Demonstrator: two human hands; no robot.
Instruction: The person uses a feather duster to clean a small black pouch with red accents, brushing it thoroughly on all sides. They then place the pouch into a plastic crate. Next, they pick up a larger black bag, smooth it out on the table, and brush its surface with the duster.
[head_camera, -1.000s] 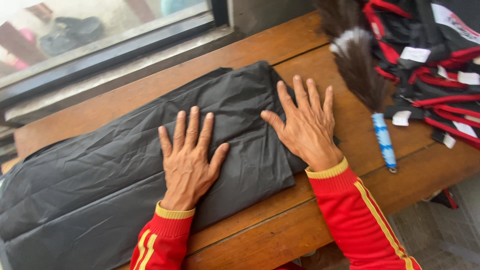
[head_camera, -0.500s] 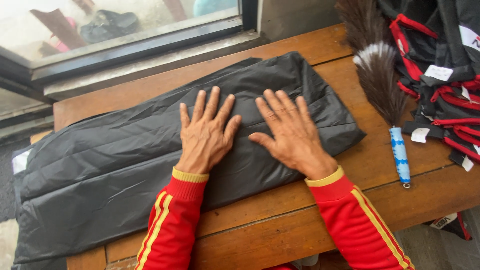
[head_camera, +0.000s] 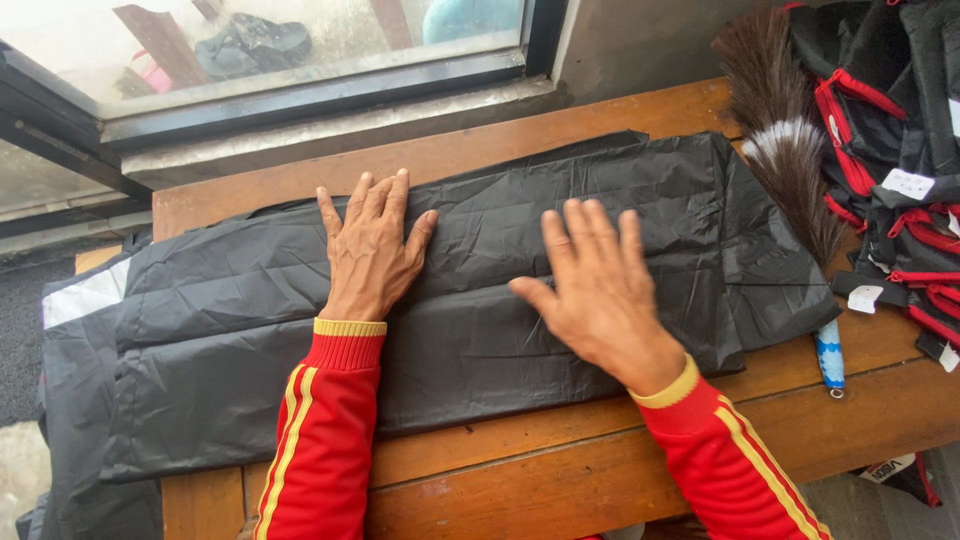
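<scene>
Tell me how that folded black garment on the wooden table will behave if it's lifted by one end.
The black garment looks thin and creased, so it will probably flop and unfold. Its slight sheen suggests a slick fabric that may slide on the wooden table. The left hand and right hand press it flat, so it likely springs up when released.

labels: small white tags (head_camera: 908, 184) | on black-and-red garments (head_camera: 880, 120) | right table edge
</scene>
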